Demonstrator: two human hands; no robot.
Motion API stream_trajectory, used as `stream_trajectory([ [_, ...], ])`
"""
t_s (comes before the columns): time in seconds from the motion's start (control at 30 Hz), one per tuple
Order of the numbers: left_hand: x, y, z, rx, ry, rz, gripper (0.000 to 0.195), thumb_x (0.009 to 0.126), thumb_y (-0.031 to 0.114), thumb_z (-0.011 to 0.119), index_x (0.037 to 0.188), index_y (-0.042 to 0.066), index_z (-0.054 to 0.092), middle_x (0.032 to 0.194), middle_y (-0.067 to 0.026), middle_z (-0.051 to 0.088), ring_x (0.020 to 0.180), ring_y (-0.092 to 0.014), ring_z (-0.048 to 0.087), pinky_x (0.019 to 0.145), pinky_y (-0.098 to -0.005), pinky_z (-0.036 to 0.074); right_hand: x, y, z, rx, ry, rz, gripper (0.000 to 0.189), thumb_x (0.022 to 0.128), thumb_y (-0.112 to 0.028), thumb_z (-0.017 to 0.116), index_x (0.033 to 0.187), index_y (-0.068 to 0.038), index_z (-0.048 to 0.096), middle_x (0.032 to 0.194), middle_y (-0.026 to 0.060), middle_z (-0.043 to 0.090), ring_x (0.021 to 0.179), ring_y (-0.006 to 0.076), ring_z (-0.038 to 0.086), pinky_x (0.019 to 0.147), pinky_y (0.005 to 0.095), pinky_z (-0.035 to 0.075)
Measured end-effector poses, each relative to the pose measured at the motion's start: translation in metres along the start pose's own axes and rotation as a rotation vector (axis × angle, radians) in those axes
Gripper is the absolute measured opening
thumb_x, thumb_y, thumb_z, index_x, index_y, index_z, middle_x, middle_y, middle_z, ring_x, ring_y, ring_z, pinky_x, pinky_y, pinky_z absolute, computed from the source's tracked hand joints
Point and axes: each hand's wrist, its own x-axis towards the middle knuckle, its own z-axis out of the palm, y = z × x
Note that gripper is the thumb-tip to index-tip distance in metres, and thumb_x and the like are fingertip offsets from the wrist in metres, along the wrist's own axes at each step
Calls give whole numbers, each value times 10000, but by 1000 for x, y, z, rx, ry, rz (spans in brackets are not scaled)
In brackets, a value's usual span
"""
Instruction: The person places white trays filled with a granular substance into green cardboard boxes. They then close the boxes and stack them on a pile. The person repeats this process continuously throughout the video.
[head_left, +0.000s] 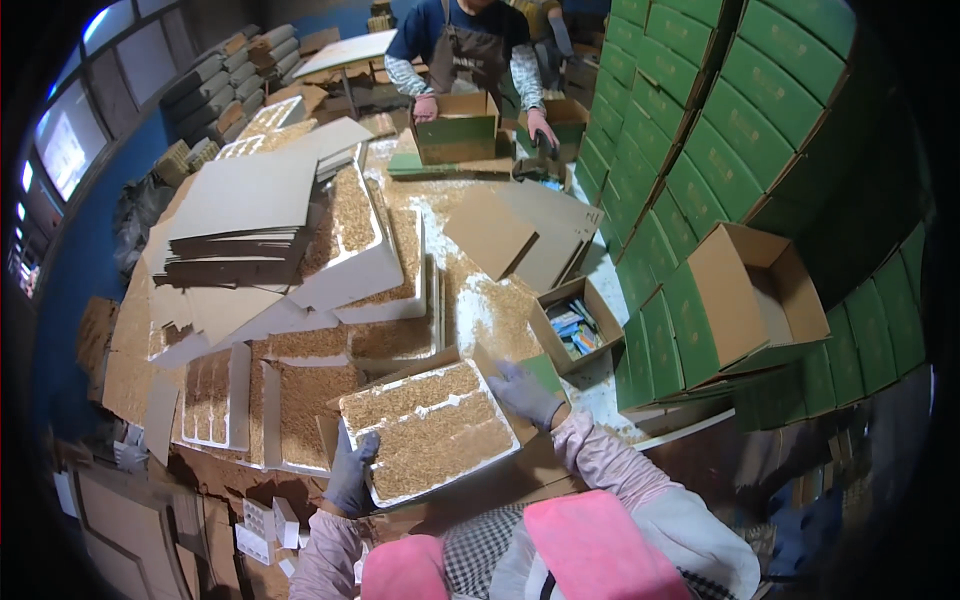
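Observation:
My left hand (350, 466), in a grey glove, grips the lower left side of a white foam tray (431, 431) filled with brown husk-like material. At its upper right corner is my right hand (525, 395), also gloved, with the fingers spread along the edge; whether it bears on the tray or the box flap cannot be told. Tilted, the tray lies over an open cardboard box (536, 469), largely hidden beneath it. Just beyond my right hand, a small open carton (576, 326) holds blue and green packets.
Filled foam trays (382, 262) and stacked grey cardboard sheets (244, 195) lie at the left. Flat cardboard pieces (525, 229) rest further back. Green boxes (694, 172) form a high wall on the right, beside an open box (757, 292). A co-worker (465, 60) handles boxes across the table.

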Motion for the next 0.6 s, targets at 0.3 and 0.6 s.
stream_trajectory([
  [0.3, 69, 152, -28, 1529, 301, 1158, 654, 921, 187, 581, 1491, 39, 297, 1533, -214, 306, 1429, -383, 268, 1170, -494, 186, 7, -11, -17, 89, 29, 130, 451, 965, -239, 452, 1336, 14, 492, 1201, 258, 608, 1036, 356, 630, 895, 432, 493],
  [0.6, 206, 309, -92, 1842, 299, 822, 622, 738, 179, 741, 1323, 80, 553, 1308, -149, 574, 1227, -328, 518, 1023, -396, 427, 67, 192, -51, -197, 207, 756, 396, 896, -466, 565, 1100, -150, 689, 1236, 118, 616, 1154, 275, 593, 907, 424, 498],
])
